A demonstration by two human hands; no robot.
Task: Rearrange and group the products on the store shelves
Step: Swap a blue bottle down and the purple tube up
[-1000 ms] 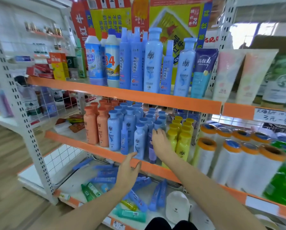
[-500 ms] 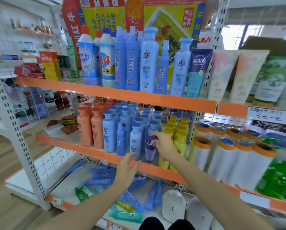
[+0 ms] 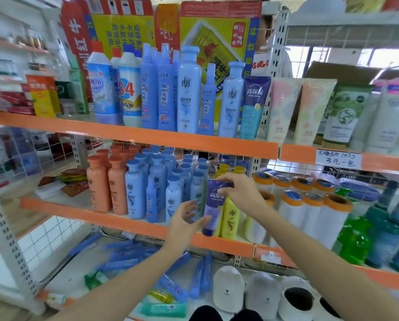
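Note:
My right hand (image 3: 241, 193) grips the top of a purple tube (image 3: 213, 208) and holds it in front of the middle shelf (image 3: 133, 224), between the blue bottles (image 3: 174, 200) and the yellow bottles (image 3: 230, 217). My left hand (image 3: 185, 222) is open just left of the tube's lower end, its thumb close to the tube. A matching purple-and-teal tube (image 3: 254, 105) stands on the top shelf (image 3: 147, 135) beside tall blue bottles (image 3: 189, 89). Orange bottles (image 3: 108, 186) stand at the left of the middle shelf.
White rolls with orange caps (image 3: 309, 209) and green bottles (image 3: 353, 239) fill the middle shelf to the right. Pastel tubes (image 3: 295, 110) stand on the top shelf at right. Blue tubes (image 3: 129, 256) and white bear-faced items (image 3: 228, 288) lie on the bottom shelf. A person stands behind the rack.
My right hand has pulled the purple tube out from among the bottles and lifted it forward. My left hand has risen from the shelf edge toward the tube's lower end.

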